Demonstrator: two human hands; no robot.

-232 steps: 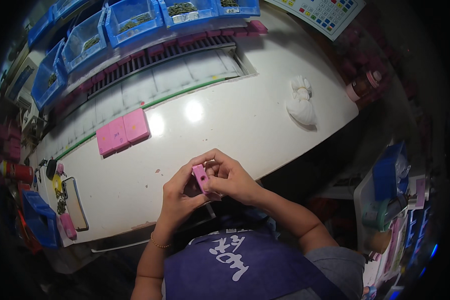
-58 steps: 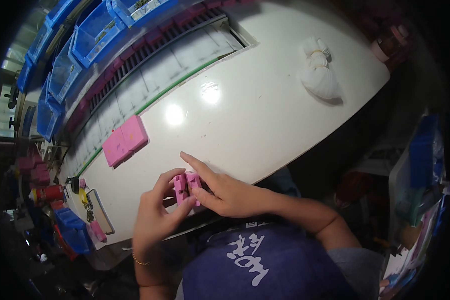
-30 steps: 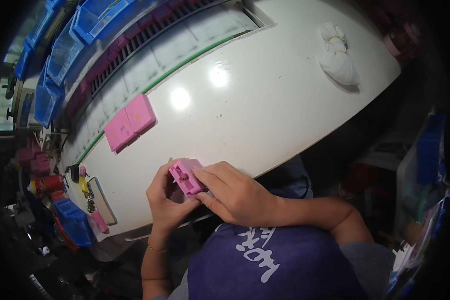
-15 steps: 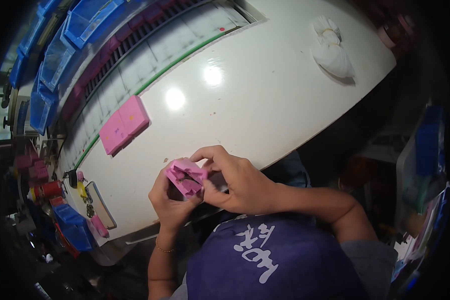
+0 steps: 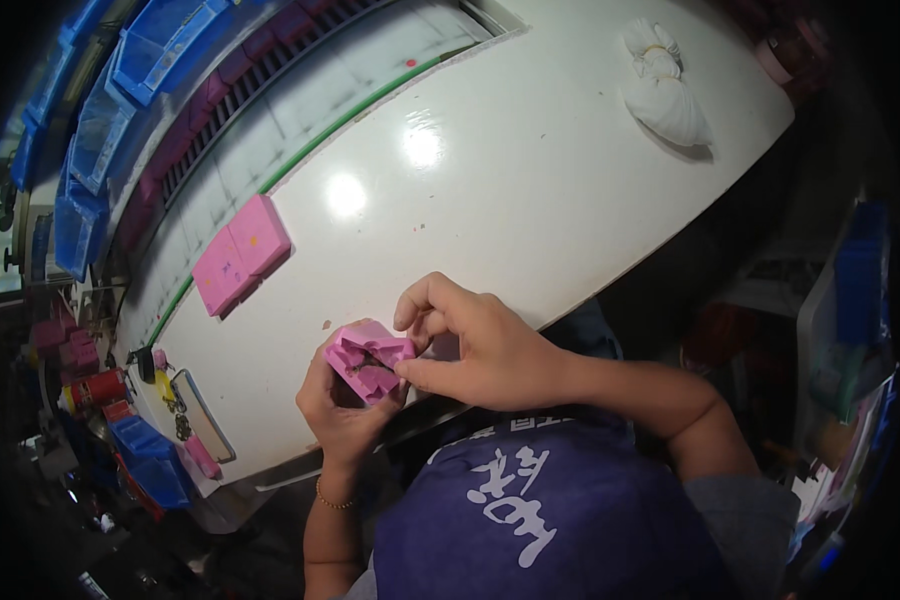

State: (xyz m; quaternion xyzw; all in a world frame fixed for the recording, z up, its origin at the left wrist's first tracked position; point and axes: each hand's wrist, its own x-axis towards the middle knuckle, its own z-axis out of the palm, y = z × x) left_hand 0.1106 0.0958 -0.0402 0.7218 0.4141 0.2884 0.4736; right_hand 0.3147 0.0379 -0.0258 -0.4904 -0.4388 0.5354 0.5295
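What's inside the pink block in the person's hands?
Between the parted halves of the pink block, something small and dark shows, too small to identify. The deepest part of the gap is hidden, and the left hand covers part of the block's outside.

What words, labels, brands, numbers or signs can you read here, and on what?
Purple apron: large white characters; I won't copy them out.
Pink blocks on the table: small marks, too blurred to read.
Held pink block: none visible.
Red can: too small and blurred to read.
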